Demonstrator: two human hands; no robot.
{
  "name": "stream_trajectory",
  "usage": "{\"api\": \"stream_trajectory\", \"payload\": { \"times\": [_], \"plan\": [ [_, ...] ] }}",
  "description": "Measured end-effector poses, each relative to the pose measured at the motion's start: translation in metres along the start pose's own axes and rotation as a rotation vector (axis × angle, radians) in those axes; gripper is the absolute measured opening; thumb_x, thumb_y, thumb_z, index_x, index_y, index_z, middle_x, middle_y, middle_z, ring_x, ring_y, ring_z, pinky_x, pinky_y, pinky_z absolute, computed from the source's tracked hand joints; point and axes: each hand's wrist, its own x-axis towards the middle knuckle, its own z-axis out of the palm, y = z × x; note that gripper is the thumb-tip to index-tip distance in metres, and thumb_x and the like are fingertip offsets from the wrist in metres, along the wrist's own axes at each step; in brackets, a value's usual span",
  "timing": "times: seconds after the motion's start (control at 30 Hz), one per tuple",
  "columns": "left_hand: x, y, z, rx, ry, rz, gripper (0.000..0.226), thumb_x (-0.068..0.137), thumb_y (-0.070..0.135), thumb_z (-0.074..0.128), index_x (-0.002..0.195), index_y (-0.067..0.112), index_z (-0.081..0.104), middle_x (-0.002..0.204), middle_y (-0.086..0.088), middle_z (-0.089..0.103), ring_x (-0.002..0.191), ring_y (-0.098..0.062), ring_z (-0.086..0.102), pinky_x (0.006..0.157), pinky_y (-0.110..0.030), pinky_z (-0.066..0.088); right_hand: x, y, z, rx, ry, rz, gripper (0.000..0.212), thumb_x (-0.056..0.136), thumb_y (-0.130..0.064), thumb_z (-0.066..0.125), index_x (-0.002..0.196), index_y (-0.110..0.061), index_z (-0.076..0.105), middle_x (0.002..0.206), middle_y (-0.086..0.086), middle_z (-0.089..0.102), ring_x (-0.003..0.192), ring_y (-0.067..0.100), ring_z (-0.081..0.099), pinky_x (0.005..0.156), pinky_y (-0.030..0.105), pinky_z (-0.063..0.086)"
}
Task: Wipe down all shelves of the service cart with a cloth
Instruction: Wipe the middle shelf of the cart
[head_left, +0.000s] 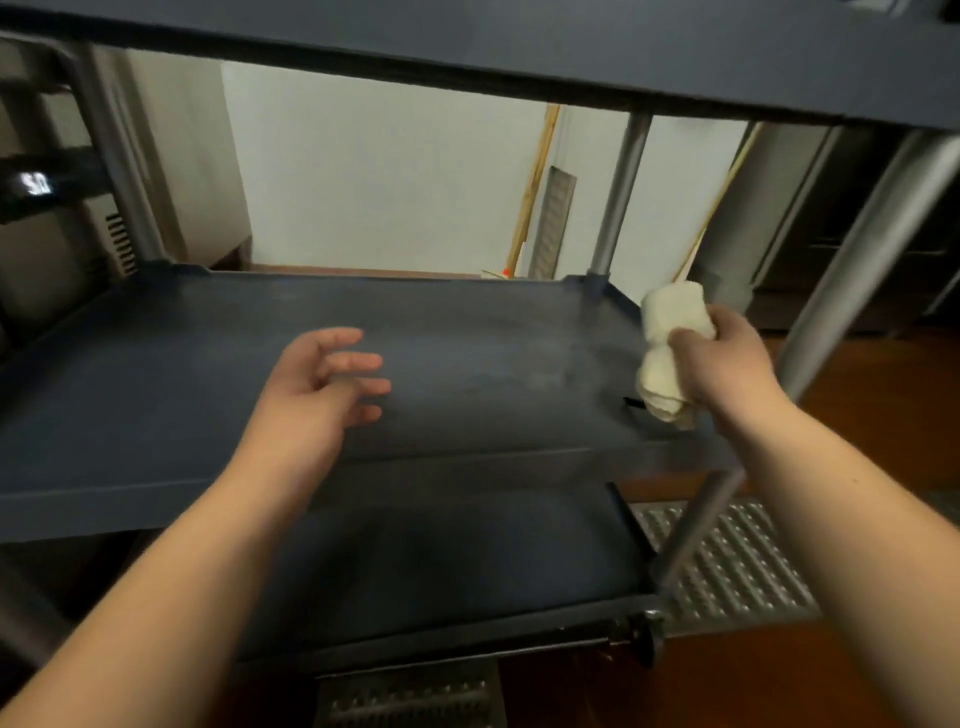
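The right hand (727, 358) has its grip closed around a bunched white cloth (667, 353), held above the right end of the service cart's middle shelf (156, 395), close to that shelf's right edge and the grey post (852, 291) beside it. The left hand (317, 384) hovers over the middle shelf's centre with fingers spread and loose, holding nothing. Bare dark surface stretches from that hand to the shelf's left edge, with the top shelf (519, 47) overhead and the bottom shelf (441, 561) below.
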Motion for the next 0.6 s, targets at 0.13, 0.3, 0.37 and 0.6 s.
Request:
{"api": "stream_trajectory", "payload": {
  "times": [0.13,0.3,0.37,0.6],
  "plan": [
    [0.009,-0.006,0.058,0.008,-0.093,0.014,0.037,0.091,-0.011,0.041,0.118,0.013,0.051,0.099,-0.006,0.062,0.084,-0.021,0.065,0.072,-0.036,0.052,0.019,0.025,-0.014,-0.148,-0.028,-0.014,0.051,0.093,-0.026,0.053,0.143,-0.016,0.050,0.135,0.014,0.058,0.118,0.032,0.059,0.096,0.036,0.046],
    [0.003,-0.029,0.113,-0.011,-0.134,-0.013,0.039,0.092,-0.012,0.042,0.122,0.010,0.049,0.097,-0.003,0.061,0.081,-0.020,0.064,0.068,-0.032,0.052,0.028,0.040,-0.017,-0.281,-0.048,-0.107,0.055,0.092,-0.030,0.054,0.146,-0.017,0.047,0.140,0.013,0.051,0.125,0.032,0.053,0.106,0.040,0.043],
    [0.000,-0.034,0.128,-0.027,-0.140,-0.025,0.040,0.091,-0.013,0.043,0.123,0.009,0.049,0.096,-0.004,0.061,0.079,-0.020,0.064,0.067,-0.031,0.051,0.032,0.042,-0.018,-0.349,-0.034,-0.183,0.054,0.095,-0.029,0.054,0.146,-0.019,0.043,0.142,0.012,0.046,0.127,0.032,0.049,0.106,0.039,0.040],
    [0.002,-0.031,0.137,0.030,-0.103,-0.029,0.040,0.091,-0.013,0.041,0.122,0.011,0.050,0.098,-0.006,0.062,0.082,-0.024,0.065,0.071,-0.037,0.052,0.041,0.052,-0.001,-0.588,-0.035,-0.348,0.046,0.097,-0.029,0.056,0.139,-0.016,0.047,0.135,0.014,0.045,0.115,0.035,0.055,0.096,0.041,0.046]
  ]
}}
